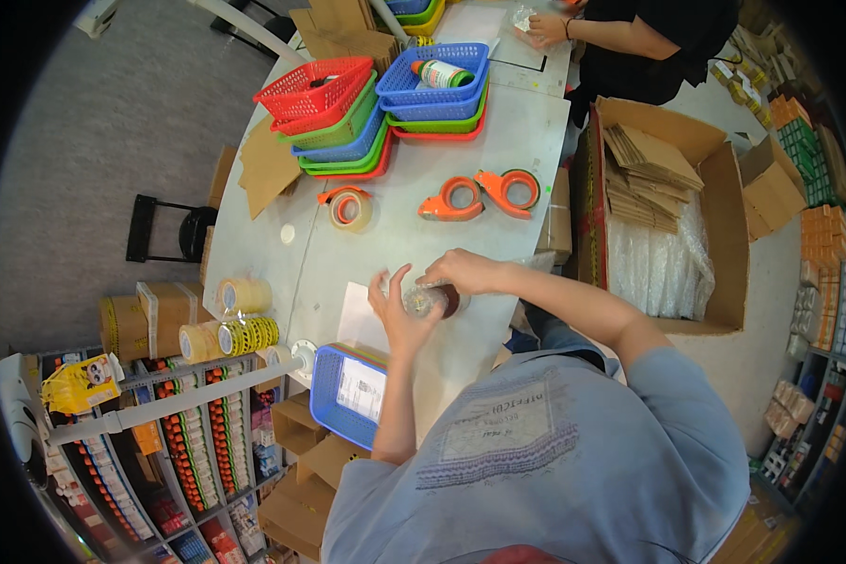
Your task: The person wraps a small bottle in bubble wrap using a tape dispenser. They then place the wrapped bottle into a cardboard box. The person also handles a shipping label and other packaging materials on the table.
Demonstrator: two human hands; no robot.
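A: Nearest the camera, what do the person's hands have?

B: Both meet over the pale table [423,202]. The left hand [397,305] has its fingers spread and curled up around a small clear-wrapped item [426,299], and the right hand [468,272] closes over it from above. So both are gripping the same thing, just above the tabletop near its close edge.

A: How will it handle?

B: It looks light and small, with a glossy film around it, so probably slippery and crinkly. A dark round end shows at its right; it may be a little bottle or jar, but the fingers cover too much to be sure. Best held around the body with the fingertips, as the left hand does.

A: What sits close by?

B: A white sheet [359,315] lies flat beside the left hand, and a blue basket [324,385] with a paper in it stands at the table's near edge.

A: And farther off?

B: Two orange tape dispensers [479,195], a loose tape roll [350,209], then stacked coloured baskets [385,122]. At the far end another person's hand [545,28] works on something too small to make out.
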